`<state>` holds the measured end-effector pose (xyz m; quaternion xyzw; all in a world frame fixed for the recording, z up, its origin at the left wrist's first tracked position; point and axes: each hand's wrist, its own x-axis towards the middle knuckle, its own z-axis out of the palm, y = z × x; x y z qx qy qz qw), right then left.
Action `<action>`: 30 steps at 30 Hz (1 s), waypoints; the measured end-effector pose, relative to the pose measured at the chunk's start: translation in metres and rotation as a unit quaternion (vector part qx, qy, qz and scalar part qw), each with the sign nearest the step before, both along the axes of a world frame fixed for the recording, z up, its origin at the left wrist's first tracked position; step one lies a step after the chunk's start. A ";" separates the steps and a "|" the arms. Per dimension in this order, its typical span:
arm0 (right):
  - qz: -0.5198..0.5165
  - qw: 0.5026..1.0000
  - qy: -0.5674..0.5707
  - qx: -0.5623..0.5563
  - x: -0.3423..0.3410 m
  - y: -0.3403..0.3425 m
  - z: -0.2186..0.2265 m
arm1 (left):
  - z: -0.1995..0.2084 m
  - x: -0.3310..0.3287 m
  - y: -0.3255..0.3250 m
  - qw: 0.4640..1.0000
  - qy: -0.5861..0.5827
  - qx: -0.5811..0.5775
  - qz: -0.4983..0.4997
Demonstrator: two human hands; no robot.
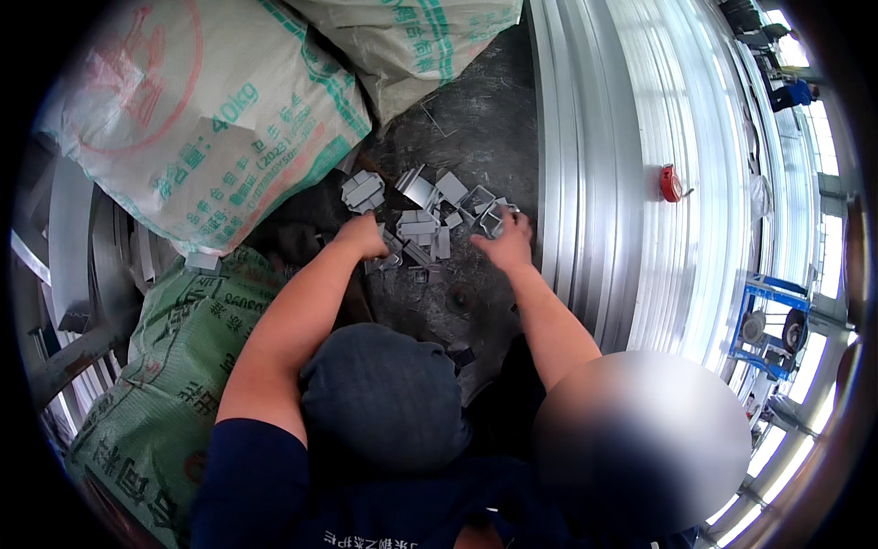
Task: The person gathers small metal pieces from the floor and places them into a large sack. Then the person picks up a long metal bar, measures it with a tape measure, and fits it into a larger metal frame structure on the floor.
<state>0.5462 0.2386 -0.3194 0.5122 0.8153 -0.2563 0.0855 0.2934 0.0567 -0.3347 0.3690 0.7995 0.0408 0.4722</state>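
Note:
Short silvery-grey metal profile pieces lie in a loose heap on the dark floor in front of me. My left hand (365, 238) is at the heap's near left side, fingers curled downward beside a slotted metal piece (393, 249); what they hold, if anything, is hidden. On the right edge of the heap, my right hand (508, 243) has its thumb and fingers around a hollow metal profile piece (494, 218). Between the hands sits a stacked block of grey pieces (418, 225). Beyond my left hand is another light grey cluster (363, 191), with a curved piece (416, 187) to its right.
White woven sacks (229, 119) with green print bulge at the far left, and a green woven sack (183, 375) leans nearer. Long metal profiles (585, 183) are stacked along the right, with a red roll (670, 183) on them. Farther right stands a blue wheeled cart (773, 325).

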 end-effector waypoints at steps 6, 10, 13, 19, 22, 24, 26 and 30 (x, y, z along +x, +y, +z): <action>-0.102 0.994 -0.018 -0.032 -0.008 0.030 -0.023 | 0.000 0.006 0.009 0.997 0.001 -0.057 -0.058; -0.067 0.995 -0.053 -0.046 -0.014 0.034 -0.041 | 0.011 0.012 0.020 0.989 -0.048 -0.101 -0.098; -0.027 0.998 -0.048 0.016 -0.010 0.019 -0.039 | -0.052 0.029 -0.001 0.990 -0.014 -0.038 -0.133; -0.059 0.987 -0.002 -0.149 0.027 0.036 -0.019 | 0.019 0.006 0.049 0.947 -0.089 -0.123 -0.283; -0.075 0.975 0.026 -0.206 0.020 0.049 -0.007 | 0.080 -0.008 0.077 0.962 -0.092 0.046 -0.253; -0.050 0.983 0.067 -0.163 0.018 0.050 -0.017 | 0.100 0.002 0.095 0.968 -0.096 0.030 -0.228; -0.058 0.959 0.133 -0.243 -0.004 0.044 -0.014 | 0.070 0.008 0.098 0.973 -0.035 -0.008 -0.227; -0.135 0.949 0.145 -0.244 -0.032 0.018 -0.025 | 0.047 0.007 0.093 0.979 -0.088 -0.100 -0.155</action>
